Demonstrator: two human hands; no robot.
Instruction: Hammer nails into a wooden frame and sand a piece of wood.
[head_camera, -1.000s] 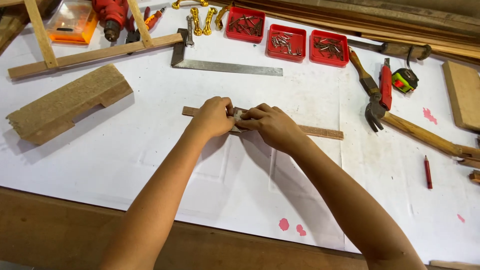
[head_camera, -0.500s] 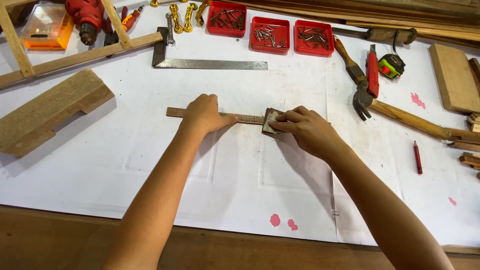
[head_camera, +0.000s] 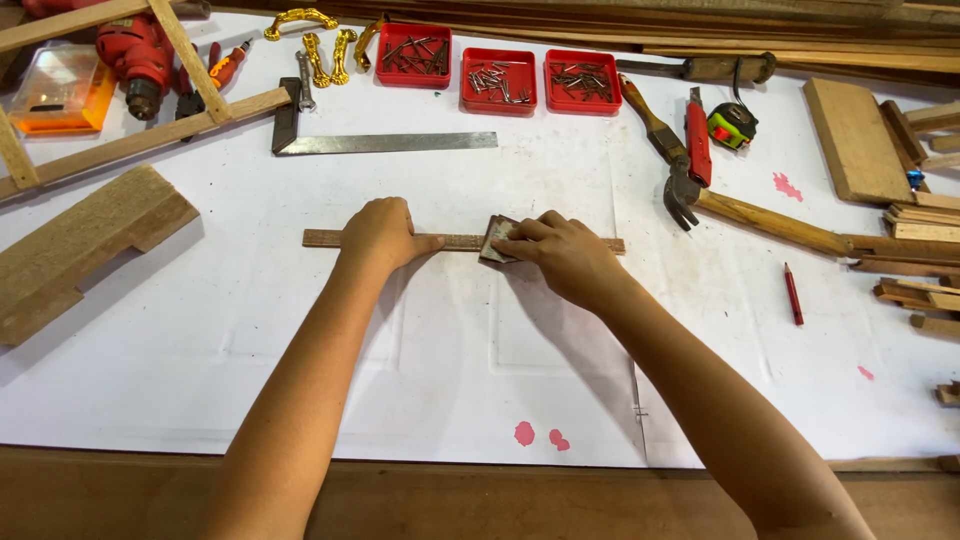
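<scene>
A thin wooden strip (head_camera: 460, 241) lies flat on the white-covered surface (head_camera: 300, 350), running left to right, brown and narrow, its two ends showing past the hands. A small folded piece of sandpaper (head_camera: 497, 240), grey-brown and worn, sits on the strip near its middle, tilted slightly, one corner lifted toward the far side.

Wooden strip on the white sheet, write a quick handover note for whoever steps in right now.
Left hand presses the thin wooden strip flat on the white sheet.
Right hand holds a small folded sanding pad on the strip, about mid-length.
Hammer, red pencil and steel square lie untouched nearby.
Done: strip laid out and pinned.
Left: cannot tell how much of the strip is sanded; check the surface.
</scene>
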